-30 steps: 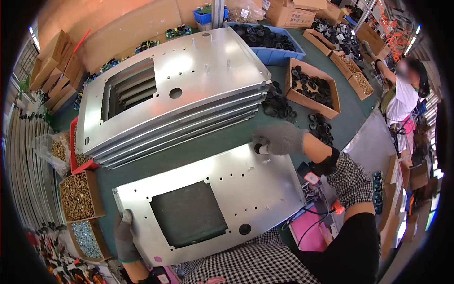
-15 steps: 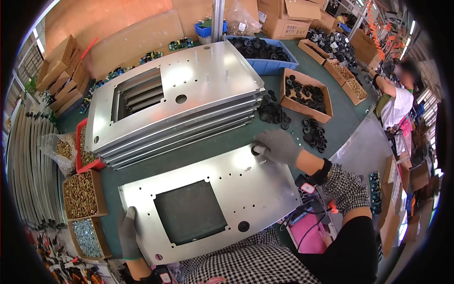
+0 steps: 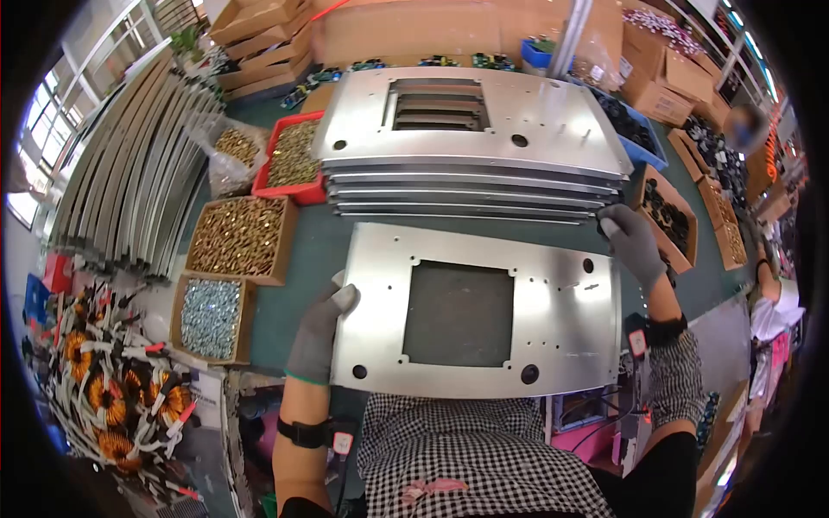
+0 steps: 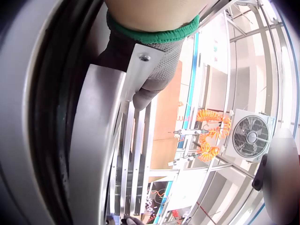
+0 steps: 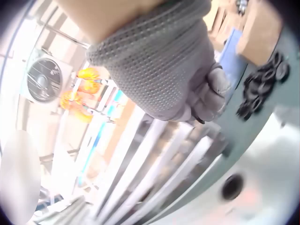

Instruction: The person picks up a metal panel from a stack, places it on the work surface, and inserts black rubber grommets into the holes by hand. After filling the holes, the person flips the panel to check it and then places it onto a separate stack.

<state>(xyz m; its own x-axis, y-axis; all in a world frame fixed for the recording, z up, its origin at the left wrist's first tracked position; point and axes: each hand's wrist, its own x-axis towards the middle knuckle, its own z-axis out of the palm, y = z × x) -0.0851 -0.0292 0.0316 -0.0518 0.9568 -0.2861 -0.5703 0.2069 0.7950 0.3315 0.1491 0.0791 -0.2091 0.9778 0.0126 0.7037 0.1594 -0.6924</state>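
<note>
Far left, a box of brass-coloured fasteners sits on the bench. Next along, the L hand grips the metal panel by its left edge, thumb on top. The panel is in front of the person, nr edge by the checked clothing, w/ the stack of panels just beyond it on the bench.

Then the change: the R hand has come off the panel's far right corner, where it was working a moment ago, & is now nr the stack's right end. The corner hole shows a dark ring, prob. seated, so that spot looks done w/. Another black ring sits nr the lower right corner. R fingers are curled, pinching what looks like a small black piece; can't ID it for sure. Lower left hole: can't tell if filled.
</note>
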